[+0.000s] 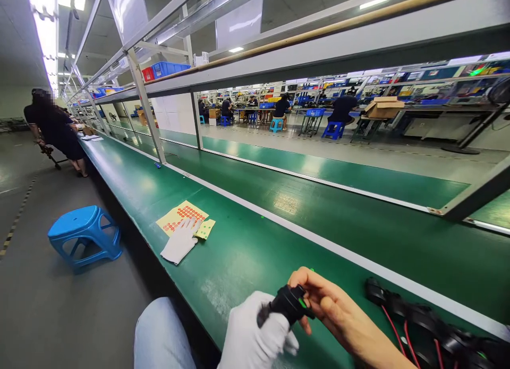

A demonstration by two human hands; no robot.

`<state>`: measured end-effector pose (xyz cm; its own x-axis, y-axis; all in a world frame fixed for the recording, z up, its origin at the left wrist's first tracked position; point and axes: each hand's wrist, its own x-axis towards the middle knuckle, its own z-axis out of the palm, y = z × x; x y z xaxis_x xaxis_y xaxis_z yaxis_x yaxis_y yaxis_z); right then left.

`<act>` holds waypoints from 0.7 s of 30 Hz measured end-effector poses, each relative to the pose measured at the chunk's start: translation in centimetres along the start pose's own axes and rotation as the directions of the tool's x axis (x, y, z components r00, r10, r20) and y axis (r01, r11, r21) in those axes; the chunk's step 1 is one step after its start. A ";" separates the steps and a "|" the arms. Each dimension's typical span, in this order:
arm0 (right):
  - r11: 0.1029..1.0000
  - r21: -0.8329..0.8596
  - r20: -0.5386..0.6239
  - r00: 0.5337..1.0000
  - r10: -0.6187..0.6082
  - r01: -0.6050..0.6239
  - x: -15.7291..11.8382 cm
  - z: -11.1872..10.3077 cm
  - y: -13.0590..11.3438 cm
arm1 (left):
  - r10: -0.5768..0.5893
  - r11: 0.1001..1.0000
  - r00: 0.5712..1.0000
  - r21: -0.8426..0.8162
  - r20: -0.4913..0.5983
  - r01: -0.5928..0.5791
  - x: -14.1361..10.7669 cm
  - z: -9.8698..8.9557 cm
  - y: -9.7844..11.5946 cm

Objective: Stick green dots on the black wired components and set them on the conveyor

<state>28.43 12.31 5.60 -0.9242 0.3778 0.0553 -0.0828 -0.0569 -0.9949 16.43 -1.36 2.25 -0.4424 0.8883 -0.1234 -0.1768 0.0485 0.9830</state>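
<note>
In the head view my left hand (253, 329), in a white glove, is closed around a black plastic part (286, 303) with a round body, held above the near edge of the green bench. A small green sticker (303, 303) shows on its side. My right hand (338, 310) is bare, its fingers curled against the far end of the same part, gripping it there; the fingertips are partly hidden. Several similar black parts with red wires (424, 318) lie in a row on the bench to the right of my right hand.
An empty white glove (179, 246) lies on the bench by a sheet of red round stickers (190, 212) and a smaller sheet with green dots (207, 229). A blue stool (77, 220) stands left. A metal post (145, 106) rises from the bench. A person (53, 125) stands farther left.
</note>
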 end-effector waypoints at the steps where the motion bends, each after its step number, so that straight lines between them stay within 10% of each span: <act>1: 1.000 0.022 -0.020 1.000 0.017 -0.016 0.2 0.1 0.0 | -0.123 0.965 0.983 -0.215 0.133 0.150 0.4 0.3 -0.6; 5: 0.991 -0.098 -0.124 0.989 0.078 -0.090 0.3 0.5 0.6 | -0.199 0.697 0.901 -0.590 0.386 0.407 2.4 1.3 -4.1; 11: 0.903 -0.426 -0.047 0.998 0.036 -0.053 1.0 0.7 -0.5 | -0.066 0.870 0.987 -0.477 0.147 0.129 3.4 1.0 -3.9; 15: 0.394 -0.909 -0.270 0.912 -0.309 -0.135 5.0 -5.3 -5.7 | 0.000 0.981 0.998 -0.193 -0.067 -0.013 3.9 -0.5 -3.6; 17: 0.279 -0.933 -0.326 0.865 -0.381 -0.229 7.9 -9.5 -8.2 | 0.078 0.995 0.969 0.086 -0.236 -0.059 4.5 -1.4 -4.8; 21: 0.158 -0.950 -0.304 0.914 -0.269 -0.269 13.3 -15.9 -8.8 | 0.187 0.911 0.930 0.411 -0.318 -0.042 6.1 -2.1 -8.5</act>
<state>22.77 32.49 13.72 -0.7091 0.6413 0.2929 0.5897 0.7672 -0.2521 13.38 2.62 -7.16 -0.7238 0.6895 0.0257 0.2191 0.1944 0.9561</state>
